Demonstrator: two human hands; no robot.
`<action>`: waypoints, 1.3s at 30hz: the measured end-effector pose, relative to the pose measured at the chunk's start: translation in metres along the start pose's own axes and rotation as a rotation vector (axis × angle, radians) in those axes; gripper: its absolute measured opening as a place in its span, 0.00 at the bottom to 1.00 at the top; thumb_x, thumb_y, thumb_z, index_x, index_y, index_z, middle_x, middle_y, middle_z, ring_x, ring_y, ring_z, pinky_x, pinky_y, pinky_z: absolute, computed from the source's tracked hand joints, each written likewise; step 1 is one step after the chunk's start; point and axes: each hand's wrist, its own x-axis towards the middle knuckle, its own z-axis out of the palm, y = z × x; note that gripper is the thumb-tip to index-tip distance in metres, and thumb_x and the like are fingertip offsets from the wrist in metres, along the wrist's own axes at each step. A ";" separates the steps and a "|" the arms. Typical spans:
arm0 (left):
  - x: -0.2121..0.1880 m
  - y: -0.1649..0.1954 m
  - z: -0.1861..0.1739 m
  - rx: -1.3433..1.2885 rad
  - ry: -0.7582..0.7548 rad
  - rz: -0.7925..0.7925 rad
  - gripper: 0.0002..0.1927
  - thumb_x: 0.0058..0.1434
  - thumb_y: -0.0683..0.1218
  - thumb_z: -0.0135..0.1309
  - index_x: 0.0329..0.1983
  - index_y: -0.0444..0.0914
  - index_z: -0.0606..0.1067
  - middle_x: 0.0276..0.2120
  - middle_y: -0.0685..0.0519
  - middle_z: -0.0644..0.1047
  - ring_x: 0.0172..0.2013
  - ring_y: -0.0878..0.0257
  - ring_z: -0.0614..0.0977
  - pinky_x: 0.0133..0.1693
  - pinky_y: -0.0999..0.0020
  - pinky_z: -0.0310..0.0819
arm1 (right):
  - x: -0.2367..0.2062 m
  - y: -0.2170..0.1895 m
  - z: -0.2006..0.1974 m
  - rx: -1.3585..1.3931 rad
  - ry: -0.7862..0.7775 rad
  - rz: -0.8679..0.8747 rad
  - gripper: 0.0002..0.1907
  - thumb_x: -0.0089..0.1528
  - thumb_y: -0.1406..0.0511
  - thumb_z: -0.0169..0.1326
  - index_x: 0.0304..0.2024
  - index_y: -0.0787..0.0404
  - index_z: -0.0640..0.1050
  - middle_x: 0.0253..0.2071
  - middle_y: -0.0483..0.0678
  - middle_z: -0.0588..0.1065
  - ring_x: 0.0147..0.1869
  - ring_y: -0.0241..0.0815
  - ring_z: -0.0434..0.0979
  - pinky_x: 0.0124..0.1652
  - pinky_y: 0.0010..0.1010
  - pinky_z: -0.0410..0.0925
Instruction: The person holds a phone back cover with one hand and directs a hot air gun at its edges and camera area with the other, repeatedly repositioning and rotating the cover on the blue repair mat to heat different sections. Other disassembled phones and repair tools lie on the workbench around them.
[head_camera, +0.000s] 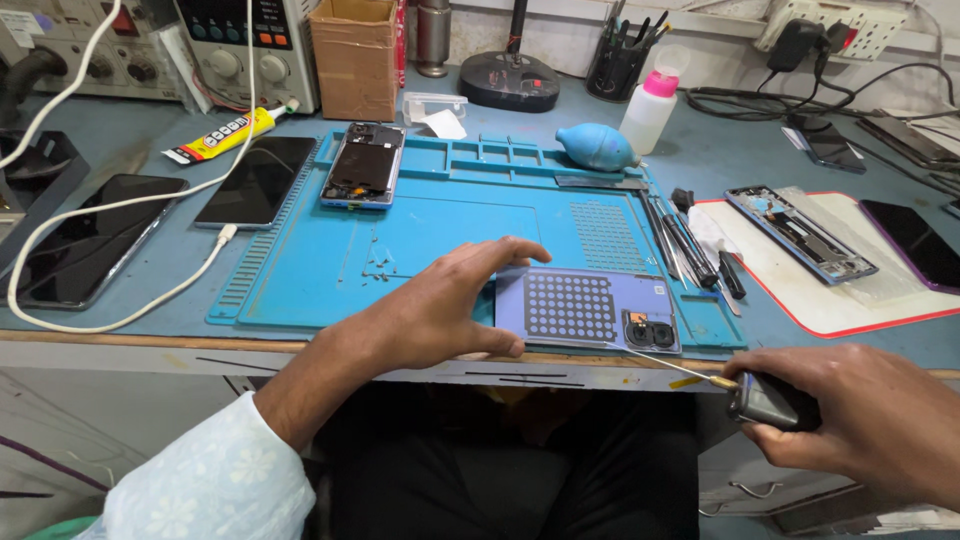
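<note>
Nearest the camera, the right hand (860, 415) sits low at the bench's front edge, its fingers curled tight round a small grey tool (765, 400) whose thin metal tip (680, 366) reaches toward the corner of a phone back cover (590, 310). The left hand (440, 305), in a pale patterned sleeve (215, 480), hovers arched over the cover's left end, fingers spread and thumb touching or just off its near edge; it holds nothing that can be seen.

The phone back cover lies inner face up at the front right of the blue silicone repair mat (330, 290), showing a grid of dots and two camera openings (650, 333) at its right end. It looks a thin, light plastic or glass panel, likely stiff but easy to crack or flex, and smooth enough to slide on the mat. Its long edges seem the safest place to pinch it, away from the camera openings.

Farther back on the mat rests an opened phone (362, 165). A blue air blower (597, 146) and a pink-capped bottle (648, 110) stand behind, with screwdrivers and tweezers (690, 245) beside the mat.
</note>
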 end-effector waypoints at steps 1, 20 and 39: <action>0.000 0.000 0.001 0.003 0.008 0.001 0.43 0.46 0.49 0.72 0.65 0.44 0.65 0.56 0.45 0.75 0.59 0.49 0.76 0.59 0.54 0.71 | 0.001 -0.001 0.000 -0.015 -0.014 0.006 0.31 0.50 0.49 0.68 0.57 0.36 0.80 0.34 0.43 0.85 0.40 0.44 0.88 0.43 0.35 0.77; 0.000 -0.016 0.012 0.062 0.081 0.132 0.48 0.50 0.50 0.72 0.69 0.46 0.55 0.56 0.35 0.76 0.62 0.41 0.75 0.59 0.49 0.73 | 0.011 -0.003 -0.001 -0.098 0.008 -0.024 0.33 0.49 0.49 0.67 0.58 0.37 0.78 0.39 0.40 0.84 0.43 0.43 0.86 0.45 0.36 0.77; -0.003 -0.015 0.013 0.060 0.092 0.126 0.47 0.51 0.50 0.71 0.68 0.45 0.55 0.56 0.37 0.76 0.62 0.42 0.76 0.58 0.49 0.73 | 0.007 -0.003 0.019 0.057 0.086 -0.066 0.33 0.48 0.50 0.68 0.58 0.40 0.80 0.39 0.44 0.85 0.43 0.47 0.86 0.45 0.35 0.77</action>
